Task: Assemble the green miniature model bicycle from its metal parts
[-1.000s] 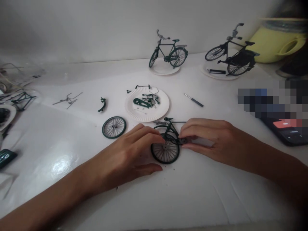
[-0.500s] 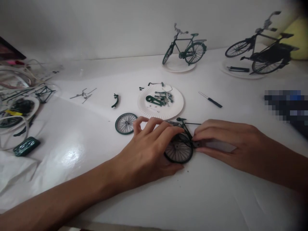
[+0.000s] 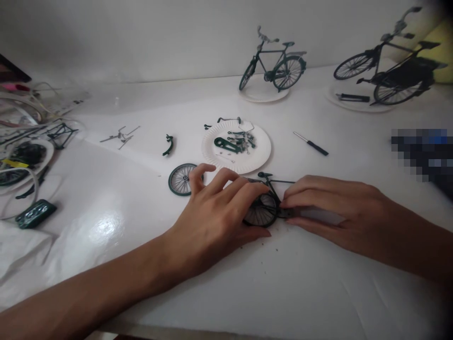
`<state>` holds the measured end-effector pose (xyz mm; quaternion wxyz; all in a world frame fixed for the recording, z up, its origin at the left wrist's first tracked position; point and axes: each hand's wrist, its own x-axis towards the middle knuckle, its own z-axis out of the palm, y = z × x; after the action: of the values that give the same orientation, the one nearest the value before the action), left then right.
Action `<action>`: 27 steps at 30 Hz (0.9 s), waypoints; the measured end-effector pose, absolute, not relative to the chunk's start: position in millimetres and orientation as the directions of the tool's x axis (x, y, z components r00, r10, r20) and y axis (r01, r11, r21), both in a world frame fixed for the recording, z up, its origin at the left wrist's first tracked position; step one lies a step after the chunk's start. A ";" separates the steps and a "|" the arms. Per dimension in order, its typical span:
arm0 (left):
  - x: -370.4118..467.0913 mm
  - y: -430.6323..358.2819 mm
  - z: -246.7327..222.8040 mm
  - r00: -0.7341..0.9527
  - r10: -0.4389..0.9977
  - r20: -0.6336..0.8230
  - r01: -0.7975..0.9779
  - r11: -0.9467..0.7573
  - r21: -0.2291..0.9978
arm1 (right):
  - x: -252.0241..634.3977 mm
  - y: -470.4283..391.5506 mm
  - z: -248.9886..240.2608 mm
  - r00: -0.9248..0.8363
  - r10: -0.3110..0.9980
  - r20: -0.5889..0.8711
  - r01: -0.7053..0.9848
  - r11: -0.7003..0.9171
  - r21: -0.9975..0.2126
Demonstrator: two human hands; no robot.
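Note:
My left hand (image 3: 217,215) is curled around a dark spoked model bicycle wheel (image 3: 262,212), thumb at its near edge and fingers over its far side. The wheel lies at the rear of a small dark green bicycle frame (image 3: 282,182) with a saddle (image 3: 264,174). My right hand (image 3: 329,203) pinches the frame just right of the wheel; the fingers hide much of it. Another spoked wheel (image 3: 180,179) with a green rim lies flat beside my left fingers, partly covered by them.
Behind my hands a paper plate (image 3: 264,158) bears small green and grey parts. A screwdriver (image 3: 311,144) lies to its right, a curved green mudguard-like piece (image 3: 169,145) to its left. Two model bicycles (image 3: 272,66) stand at the back. Cables and more parts crowd the left.
The held wheel has shifted slightly away from me, further into the frame, and my left thumb has moved up with it. My right hand keeps its pinch on the frame.

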<state>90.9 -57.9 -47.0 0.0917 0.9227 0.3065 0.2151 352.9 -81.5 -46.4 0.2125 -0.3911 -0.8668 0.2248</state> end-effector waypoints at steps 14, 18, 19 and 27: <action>88.1 -58.3 -45.7 0.720 0.607 0.337 0.515 -0.793 0.327 | 348.1 -84.0 -41.9 -0.592 0.778 0.211 0.584 0.594 -0.554; 88.6 -58.2 -45.8 0.723 0.604 0.336 0.505 -0.794 0.339 | 348.8 -83.1 -42.8 -0.598 0.771 0.219 0.578 0.604 -0.549; 88.5 -58.3 -45.7 0.722 0.605 0.335 0.506 -0.792 0.341 | 348.9 -82.5 -43.2 -0.598 0.769 0.226 0.573 0.607 -0.550; 88.6 -52.9 -41.7 0.751 0.549 0.367 0.458 -0.833 0.310 | 350.6 -80.5 -45.6 -0.613 0.746 0.260 0.558 0.642 -0.527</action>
<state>88.6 -52.9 -41.7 0.1009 0.9302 0.2706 0.2264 350.6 -80.5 -45.6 0.2343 -0.3724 -0.8752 0.2011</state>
